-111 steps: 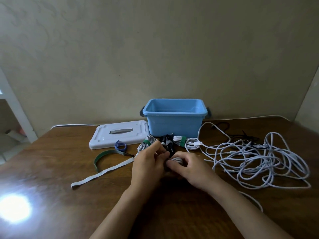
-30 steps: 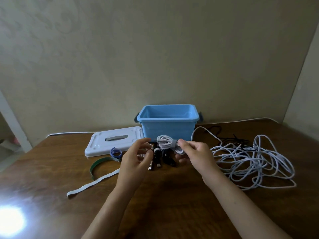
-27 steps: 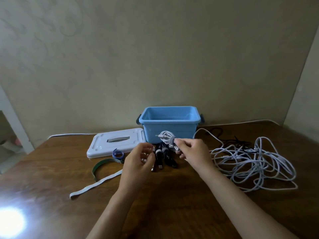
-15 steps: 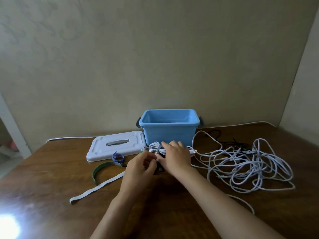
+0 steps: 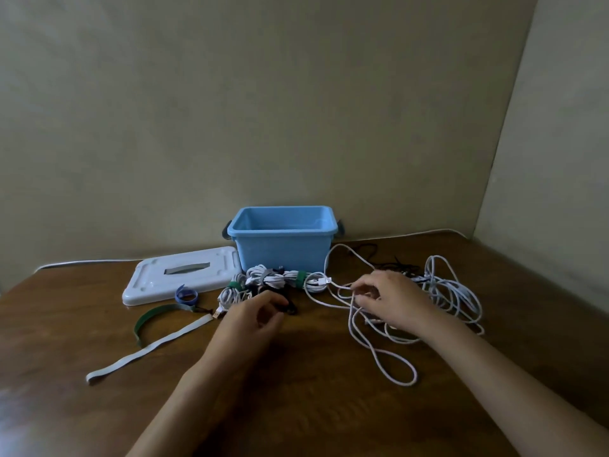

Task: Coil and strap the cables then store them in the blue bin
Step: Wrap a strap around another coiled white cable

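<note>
Since half a second ago my right hand (image 5: 392, 298) has left the strapped bundles and crossed to the loose white cable (image 5: 379, 344), while my left hand (image 5: 253, 316) has drawn back slightly toward me.

Farthest left on the desk (image 5: 296, 407), a grey strap (image 5: 148, 347) lies flat and slanting, with a green strap (image 5: 155, 316) curved on edge just behind it and a small blue strap (image 5: 187, 295) rolled in a loop beside the white lid (image 5: 184, 275). The lid lies flat, touching or almost touching the left wall of the blue bin (image 5: 283, 255), which stands open at the back of the desk.

Just in front of the bin sit the coiled bundles (image 5: 267, 282), white ones bound with green and grey straps, and some black ones partly hidden behind my left hand. That hand hovers just before them, fingers loosely curled and holding nothing.

To the right, my right hand is over the loose white cable, thumb and fingertips pinching a strand near its white plug (image 5: 324, 280). From there the cable runs forward in loops toward me. Behind and right of that hand lies the tangled pile of white cables (image 5: 451, 291), with a black cable (image 5: 395, 263) behind it, near the wall.
</note>
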A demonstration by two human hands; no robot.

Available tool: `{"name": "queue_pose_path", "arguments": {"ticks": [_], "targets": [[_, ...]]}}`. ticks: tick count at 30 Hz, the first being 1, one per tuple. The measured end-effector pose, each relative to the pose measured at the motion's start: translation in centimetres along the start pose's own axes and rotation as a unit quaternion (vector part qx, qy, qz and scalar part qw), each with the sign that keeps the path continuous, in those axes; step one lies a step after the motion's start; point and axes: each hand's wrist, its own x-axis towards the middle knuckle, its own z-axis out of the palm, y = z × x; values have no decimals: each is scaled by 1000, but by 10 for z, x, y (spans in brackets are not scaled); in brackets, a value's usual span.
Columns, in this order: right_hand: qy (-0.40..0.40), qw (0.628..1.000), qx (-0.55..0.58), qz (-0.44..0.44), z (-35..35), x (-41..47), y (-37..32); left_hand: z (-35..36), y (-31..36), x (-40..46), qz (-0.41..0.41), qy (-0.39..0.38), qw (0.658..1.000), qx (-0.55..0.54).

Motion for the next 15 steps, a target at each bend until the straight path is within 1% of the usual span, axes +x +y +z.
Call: {"name": "queue_pose_path", "arguments": {"ticks": [3, 6, 8, 12, 14, 15], "targets": [[-44, 996, -78, -16, -4, -12, 9, 5, 5, -3, 5, -18, 1000, -3], [-45, 988, -144, -22, 1, -19, 11, 7, 8, -8, 9, -26, 1000, 1], [-20, 990, -140, -19, 5, -21, 10, 8, 9, -11, 13, -26, 1000, 3], [77, 994, -78, 8, 8, -20, 5, 8, 9, -12, 18, -16, 1000, 10], [117, 990, -80, 19, 10, -15, 3, 9, 9, -12, 20, -16, 1000, 10], [123, 988, -93, 23, 11, -13, 4, 9, 9, -12, 23, -17, 1000, 10]]}}
